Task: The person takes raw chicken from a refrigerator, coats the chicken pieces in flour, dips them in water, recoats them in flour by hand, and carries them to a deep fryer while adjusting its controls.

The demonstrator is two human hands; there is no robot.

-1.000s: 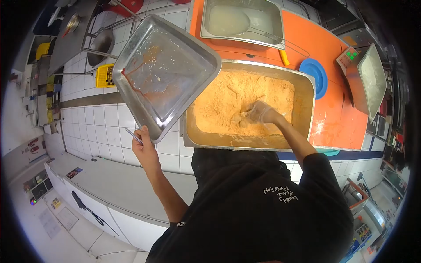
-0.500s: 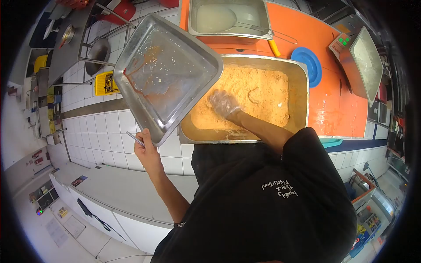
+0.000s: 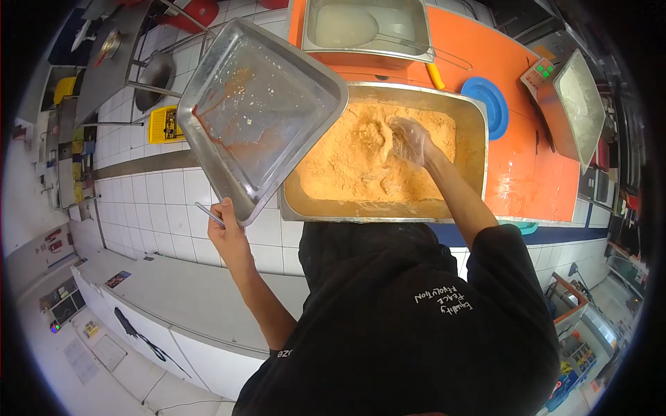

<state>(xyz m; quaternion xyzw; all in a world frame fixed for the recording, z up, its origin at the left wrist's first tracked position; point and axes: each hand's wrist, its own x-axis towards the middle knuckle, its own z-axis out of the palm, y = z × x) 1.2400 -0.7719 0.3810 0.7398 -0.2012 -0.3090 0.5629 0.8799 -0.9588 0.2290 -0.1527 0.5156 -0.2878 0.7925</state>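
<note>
Reaching right hand (image 3: pixel 411 142): we have our clear-gloved hand over the right half of the powder; half a second ago it was farther left. The shift puts our fingers beside a coated piece (image 3: pixel 387 144), so we judge that this piece now has our attention rather than the loose powder.

Right-hand grip: fingers curled toward the piece; we cannot tell whether they are clenched on it or only touching.

Coated piece: in the orange powder (image 3: pixel 333 166), upper centre of the frame. Its long axis runs roughly up and down the frame, slightly curved; we cannot tell one end from the other.

Deep pan (image 3: pixel 470 145): it holds the powder on the orange table (image 3: pixel 527 159), its long axis running left to right.

Left hand (image 3: pixel 230 236): we keep it clenched on the lower corner of the metal tray (image 3: pixel 277 111), with a thin metal rod (image 3: pixel 208 213) sticking out beside our fingers.

Metal tray: upper left of centre, held tilted, inner face toward us, one corner overlapping the pan in view. It looks nearly square, so its long axis is uncertain.

Blue dish (image 3: pixel 494 107): just beside the pan's upper right corner.
</note>
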